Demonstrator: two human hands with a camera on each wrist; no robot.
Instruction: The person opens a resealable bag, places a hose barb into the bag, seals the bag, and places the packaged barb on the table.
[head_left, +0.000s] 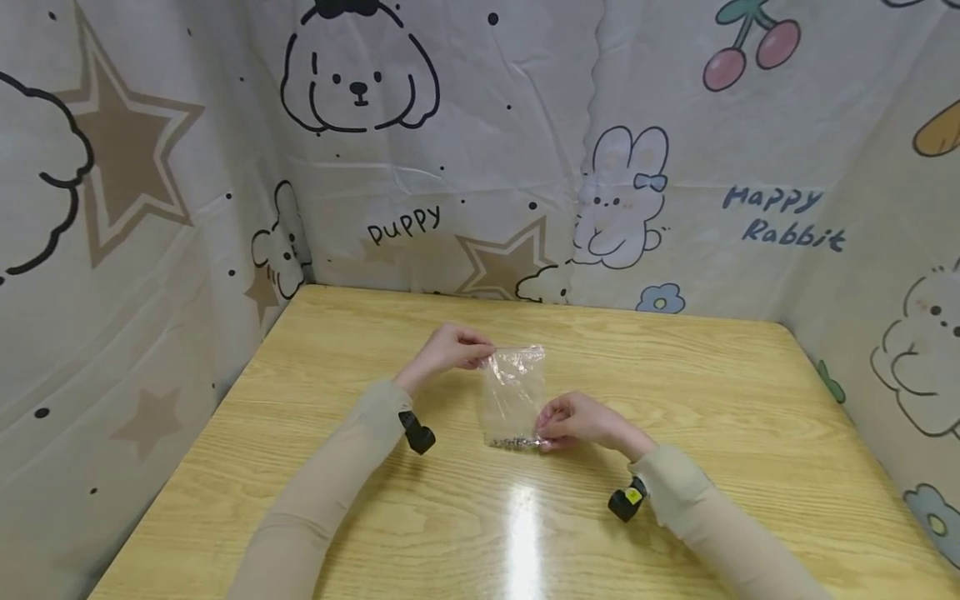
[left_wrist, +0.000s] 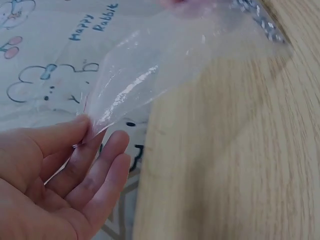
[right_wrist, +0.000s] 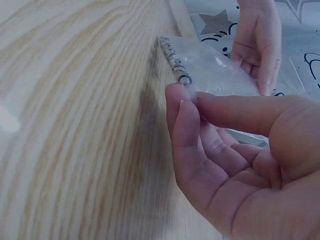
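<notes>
A clear plastic bag [head_left: 513, 392] is held up between both hands over the table. Small shiny metal pieces [right_wrist: 175, 62] lie in a row along its bottom edge; their exact kind is too small to tell. My left hand [head_left: 450, 347] pinches the bag's upper left corner between thumb and index finger, and in the left wrist view the other fingers of the left hand [left_wrist: 75, 175] are loosely bent. With thumb and fingertips, my right hand [head_left: 577, 419] pinches the lower right corner, beside the metal pieces. The right wrist view shows this right hand [right_wrist: 235, 160] close up.
A wood-grain table [head_left: 712, 375] lies under the hands. Cartoon-printed cloth [head_left: 487, 150] hangs behind it and at both sides. Black wrist cameras [head_left: 417, 433] are worn on both forearms. Light reflects off the table's front middle.
</notes>
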